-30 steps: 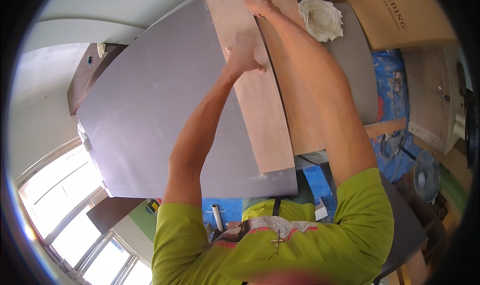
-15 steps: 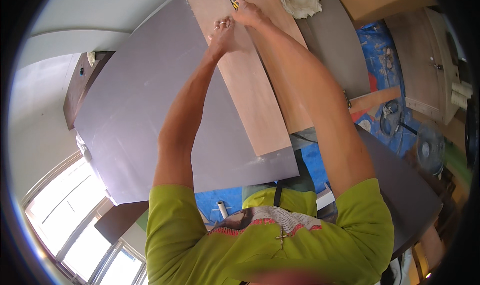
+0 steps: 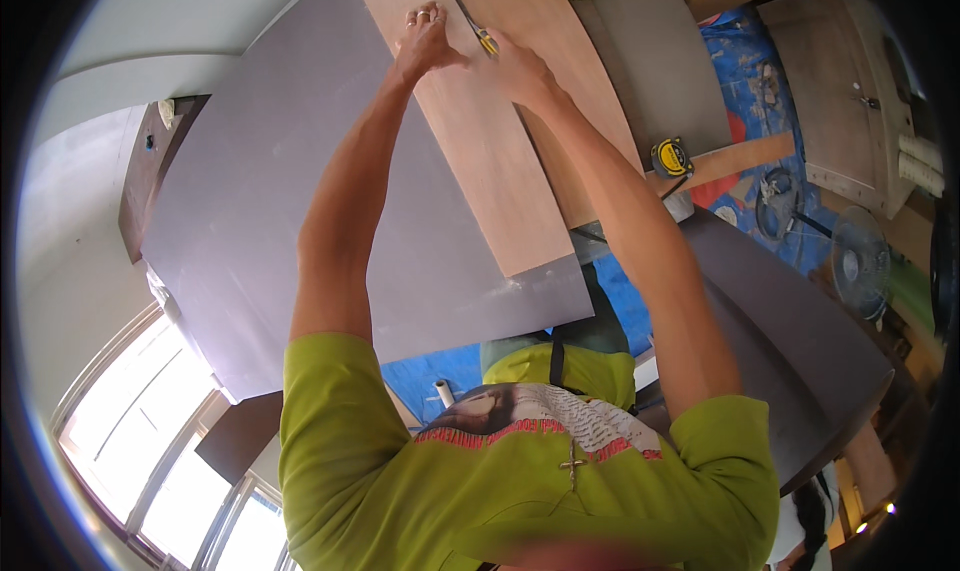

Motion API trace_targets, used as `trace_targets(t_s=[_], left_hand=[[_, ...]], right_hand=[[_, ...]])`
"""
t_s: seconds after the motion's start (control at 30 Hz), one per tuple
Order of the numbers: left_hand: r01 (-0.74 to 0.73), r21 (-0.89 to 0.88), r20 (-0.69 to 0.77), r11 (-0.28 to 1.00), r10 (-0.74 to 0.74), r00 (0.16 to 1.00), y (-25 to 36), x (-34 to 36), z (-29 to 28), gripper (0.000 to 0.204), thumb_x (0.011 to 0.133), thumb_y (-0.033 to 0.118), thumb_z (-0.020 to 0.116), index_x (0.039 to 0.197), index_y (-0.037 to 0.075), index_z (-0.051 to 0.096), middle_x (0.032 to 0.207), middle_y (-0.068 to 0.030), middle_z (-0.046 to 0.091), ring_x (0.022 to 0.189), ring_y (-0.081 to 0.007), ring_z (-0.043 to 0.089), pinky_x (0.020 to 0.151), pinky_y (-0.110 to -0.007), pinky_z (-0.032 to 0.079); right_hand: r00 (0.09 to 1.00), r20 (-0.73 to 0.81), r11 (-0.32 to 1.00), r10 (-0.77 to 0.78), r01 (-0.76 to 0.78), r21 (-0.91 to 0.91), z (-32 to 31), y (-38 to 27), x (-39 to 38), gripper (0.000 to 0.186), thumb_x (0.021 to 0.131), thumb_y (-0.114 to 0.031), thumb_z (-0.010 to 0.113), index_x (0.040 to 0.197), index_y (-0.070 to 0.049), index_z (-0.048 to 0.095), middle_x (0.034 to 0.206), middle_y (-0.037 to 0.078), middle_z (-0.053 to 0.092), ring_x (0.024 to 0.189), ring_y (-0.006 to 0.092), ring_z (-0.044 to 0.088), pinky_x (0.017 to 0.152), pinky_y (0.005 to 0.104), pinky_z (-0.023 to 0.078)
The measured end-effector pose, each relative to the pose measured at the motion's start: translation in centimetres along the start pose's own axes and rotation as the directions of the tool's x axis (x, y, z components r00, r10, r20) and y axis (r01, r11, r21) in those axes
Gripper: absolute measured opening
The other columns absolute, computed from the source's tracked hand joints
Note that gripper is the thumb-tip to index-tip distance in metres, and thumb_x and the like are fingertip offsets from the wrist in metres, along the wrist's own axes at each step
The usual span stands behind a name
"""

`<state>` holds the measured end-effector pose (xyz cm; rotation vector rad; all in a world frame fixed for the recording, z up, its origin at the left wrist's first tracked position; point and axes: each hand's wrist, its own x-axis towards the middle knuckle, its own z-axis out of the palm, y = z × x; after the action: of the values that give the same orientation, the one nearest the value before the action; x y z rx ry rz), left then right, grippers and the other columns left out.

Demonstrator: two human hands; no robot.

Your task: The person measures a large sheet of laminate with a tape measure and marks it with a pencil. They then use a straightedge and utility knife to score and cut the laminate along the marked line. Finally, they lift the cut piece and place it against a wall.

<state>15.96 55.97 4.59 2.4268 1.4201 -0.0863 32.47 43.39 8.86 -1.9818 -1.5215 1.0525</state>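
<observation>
Broad, smooth grey sheet [image 3: 250, 201] fills the work surface, with blue plastic [image 3: 735, 71] on the floor beyond its right side. Both arms reach far forward, elbows slightly bent. Flat on a long, pale wooden plank [image 3: 505, 186], the left hand [image 3: 425, 44] rests with fingers bent and thumb stretched out, clasping nothing. At the plank's right edge, the right hand [image 3: 520, 69] is closed around a slim yellow-and-black tool [image 3: 487, 42]; a warmer-toned, fine-grained board [image 3: 570, 71] lies just beside.

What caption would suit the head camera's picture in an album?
Left hand on a pale wooden board, right hand gripping a yellow-and-black tool at its edge.
</observation>
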Motion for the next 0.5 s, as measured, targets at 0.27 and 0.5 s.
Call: trace_targets(t_s=[0.27,0.5], left_hand=[[-0.002,0.041,-0.017,0.999,0.002,1.000,-1.2,0.8,1.6,0.132,0.048,0.053,0.095,0.154,0.001,0.037,0.162,-0.0179,0.032,0.150,-0.0439,0.026,0.113,-0.058,0.042],[-0.085,-0.026,-0.032,0.996,0.084,0.996,-3.8,2.4,3.7,0.150,0.041,0.055,0.100,0.154,-0.011,0.026,0.157,-0.0356,0.026,0.147,-0.0507,0.025,0.123,-0.050,0.029]], right_hand=[[1.000,0.007,1.000,-0.010,0.010,0.005,-0.6,2.6,-8.6,0.061,0.093,-0.018,0.057,0.151,-0.014,0.040,0.098,0.030,0.070,0.094,0.0493,0.068,0.084,0.0549,0.053],[0.997,0.048,0.997,0.068,-0.067,-0.024,-0.5,4.7,-15.1,0.061,0.093,-0.018,0.056,0.151,-0.015,0.038,0.086,0.029,0.069,0.085,0.0506,0.067,0.079,0.0574,0.053]])
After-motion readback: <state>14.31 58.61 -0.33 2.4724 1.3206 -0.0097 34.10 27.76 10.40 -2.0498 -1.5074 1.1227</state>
